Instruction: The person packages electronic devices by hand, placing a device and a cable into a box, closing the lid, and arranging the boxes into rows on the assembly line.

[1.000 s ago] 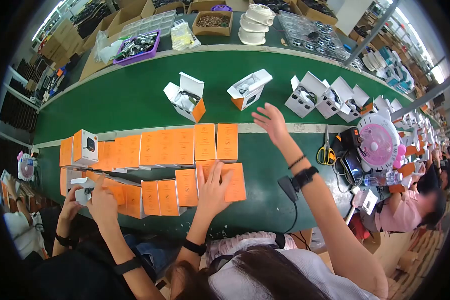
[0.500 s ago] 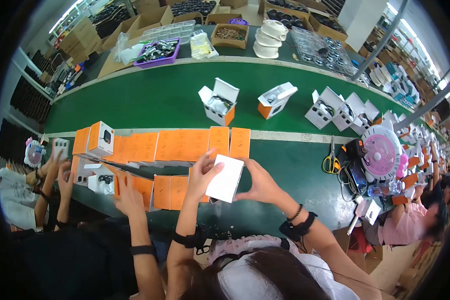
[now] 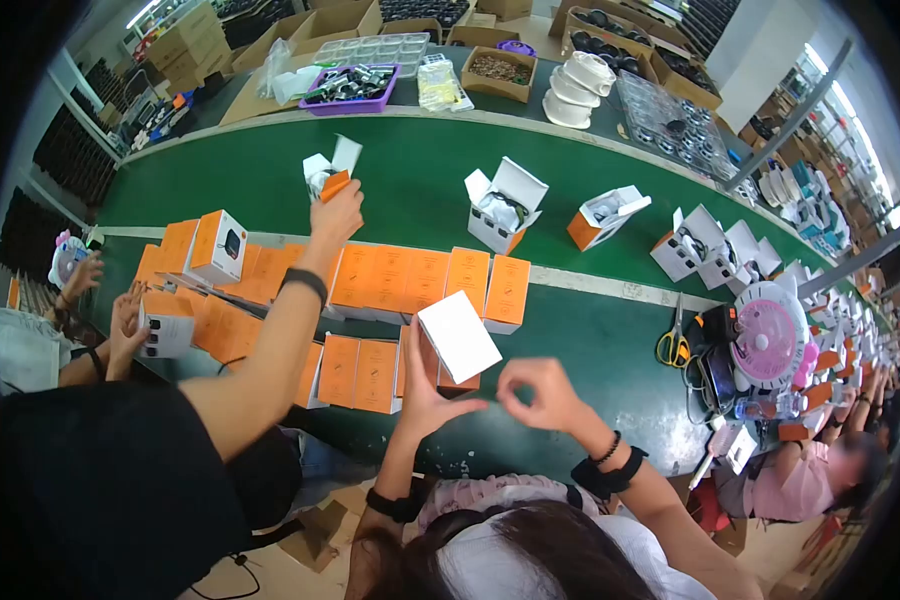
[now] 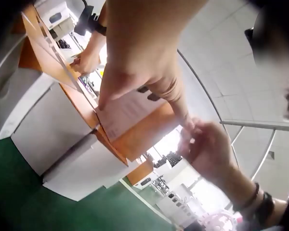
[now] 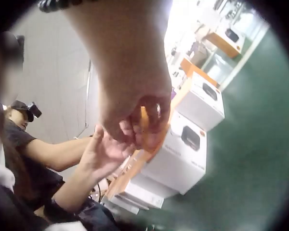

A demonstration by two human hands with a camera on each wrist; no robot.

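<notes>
Head view: left hand [image 3: 422, 392], palm up with fingers straight, props a tilted white box [image 3: 458, 337] at its 1 o'clock; right hand [image 3: 540, 392] at 3 o'clock, fingers curled. Left wrist view: straight fingers [image 4: 176, 98] lie on the white box. Right wrist view: curled fingertips [image 5: 135, 132] bunched together.

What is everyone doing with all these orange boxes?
A person at the green belt props up a white box with the left grip, fingers straight. The right grip hovers beside it, fingers curled, apart from the box. Orange boxes lie in rows in front. A neighbour's hand holds an open box over the belt.
</notes>
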